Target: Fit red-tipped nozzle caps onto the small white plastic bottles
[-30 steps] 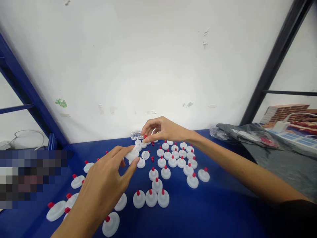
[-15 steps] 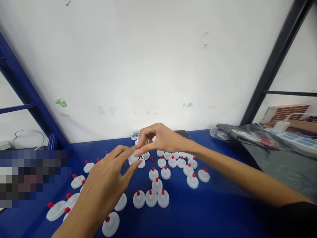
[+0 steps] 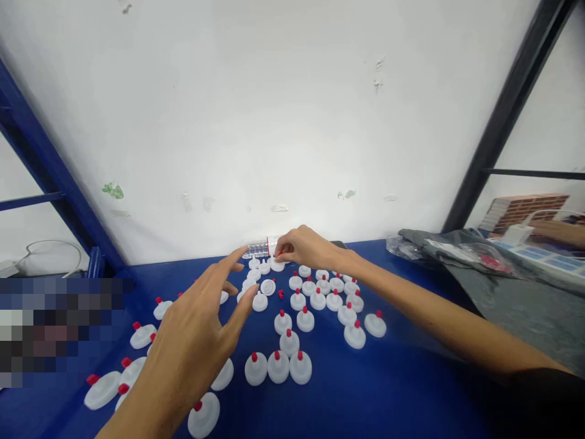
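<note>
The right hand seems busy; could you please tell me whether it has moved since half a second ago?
Yes: judged against the wall, the right hand has shifted rightward, its fingertips now farther from the left hand.

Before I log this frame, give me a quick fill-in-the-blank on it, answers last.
1. The tabletop is coloured ____.
2. The right hand is at a white cap whose tip is coloured ____.
3. The hand spread open is the person's ____ one.

Missing words: blue; red; left.
</note>
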`<action>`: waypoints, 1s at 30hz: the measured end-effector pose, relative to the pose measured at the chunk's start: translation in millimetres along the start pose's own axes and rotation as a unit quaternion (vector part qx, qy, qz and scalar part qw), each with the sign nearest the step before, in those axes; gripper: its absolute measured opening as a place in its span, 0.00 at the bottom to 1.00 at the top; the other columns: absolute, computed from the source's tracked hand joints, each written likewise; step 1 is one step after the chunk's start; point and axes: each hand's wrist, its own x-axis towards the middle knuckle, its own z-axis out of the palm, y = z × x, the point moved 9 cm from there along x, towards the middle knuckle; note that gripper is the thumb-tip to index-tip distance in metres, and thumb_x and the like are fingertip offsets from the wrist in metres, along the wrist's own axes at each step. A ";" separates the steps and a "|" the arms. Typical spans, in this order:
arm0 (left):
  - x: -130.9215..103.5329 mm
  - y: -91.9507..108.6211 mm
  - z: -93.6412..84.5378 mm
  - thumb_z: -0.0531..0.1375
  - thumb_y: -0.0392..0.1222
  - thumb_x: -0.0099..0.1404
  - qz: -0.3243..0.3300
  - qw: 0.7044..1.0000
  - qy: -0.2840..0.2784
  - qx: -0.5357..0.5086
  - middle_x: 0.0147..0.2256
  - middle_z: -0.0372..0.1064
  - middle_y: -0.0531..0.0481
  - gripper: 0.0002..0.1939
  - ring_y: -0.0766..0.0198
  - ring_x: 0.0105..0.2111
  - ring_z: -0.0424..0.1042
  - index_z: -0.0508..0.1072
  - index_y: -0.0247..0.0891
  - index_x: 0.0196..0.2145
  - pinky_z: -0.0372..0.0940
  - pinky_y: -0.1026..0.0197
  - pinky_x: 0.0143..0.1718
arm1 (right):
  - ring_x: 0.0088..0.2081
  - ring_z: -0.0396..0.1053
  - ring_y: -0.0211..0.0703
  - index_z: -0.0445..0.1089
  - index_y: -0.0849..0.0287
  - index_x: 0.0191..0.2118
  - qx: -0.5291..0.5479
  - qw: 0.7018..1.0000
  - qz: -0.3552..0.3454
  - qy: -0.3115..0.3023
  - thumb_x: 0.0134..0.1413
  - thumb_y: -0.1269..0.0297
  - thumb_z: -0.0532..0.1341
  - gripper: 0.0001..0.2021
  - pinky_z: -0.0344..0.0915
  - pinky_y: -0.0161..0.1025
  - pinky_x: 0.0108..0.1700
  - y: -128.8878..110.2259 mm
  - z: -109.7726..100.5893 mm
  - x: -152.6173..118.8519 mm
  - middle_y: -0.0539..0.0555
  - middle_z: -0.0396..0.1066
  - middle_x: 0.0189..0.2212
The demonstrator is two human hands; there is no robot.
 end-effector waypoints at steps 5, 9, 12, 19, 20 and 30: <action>0.3 -1.5 0.7 0.54 0.56 0.72 0.010 1.000 -0.001 0.000 0.46 0.77 0.51 0.23 0.57 0.35 0.77 0.64 0.54 0.63 0.67 0.60 0.24 | 0.28 0.73 0.41 0.80 0.61 0.31 -0.067 0.996 0.039 -0.054 0.54 0.70 0.69 0.02 0.59 0.35 0.29 38.2 23.9 -0.9 0.54 0.79 0.26; 0.6 -2.0 2.3 0.54 0.55 0.73 0.018 1.000 -0.005 0.000 0.46 0.76 0.50 0.22 0.57 0.35 0.77 0.66 0.52 0.61 0.66 0.60 0.25 | 0.28 0.73 0.41 0.81 0.59 0.30 -0.076 0.991 0.051 -0.096 0.53 0.61 0.72 0.07 0.59 0.35 0.29 43.6 33.0 -3.6 0.53 0.79 0.26; 1.0 -2.3 3.0 0.54 0.55 0.73 0.021 1.000 -0.007 -0.001 0.44 0.77 0.50 0.22 0.58 0.34 0.77 0.66 0.52 0.62 0.66 0.60 0.25 | 0.29 0.73 0.42 0.82 0.58 0.35 -0.093 0.990 0.067 -0.087 0.58 0.52 0.68 0.14 0.59 0.36 0.29 44.1 25.8 -3.8 0.54 0.80 0.28; 0.6 -2.4 4.1 0.53 0.54 0.73 0.014 1.000 -0.015 0.003 0.44 0.76 0.52 0.22 0.62 0.28 0.74 0.66 0.52 0.61 0.67 0.59 0.26 | 0.39 0.75 0.46 0.79 0.60 0.45 -0.144 0.982 0.115 -0.029 0.67 0.63 0.59 0.11 0.64 0.39 0.40 58.5 7.0 14.3 0.57 0.80 0.37; 0.4 -2.5 4.1 0.53 0.54 0.73 0.010 1.000 -0.016 0.003 0.45 0.76 0.52 0.22 0.62 0.28 0.74 0.66 0.52 0.61 0.67 0.59 0.27 | 0.40 0.75 0.46 0.79 0.60 0.44 -0.146 0.981 0.121 -0.035 0.65 0.63 0.61 0.09 0.66 0.39 0.41 62.2 11.6 18.4 0.57 0.80 0.38; 1.3 -4.7 4.9 0.52 0.53 0.74 0.025 0.999 -0.021 0.031 0.47 0.76 0.52 0.20 0.62 0.30 0.75 0.68 0.50 0.60 0.67 0.60 0.27 | 0.40 0.77 0.49 0.78 0.62 0.33 -0.095 0.988 0.116 -0.031 0.54 0.68 0.71 0.03 0.69 0.41 0.43 47.5 1.3 27.9 0.58 0.79 0.33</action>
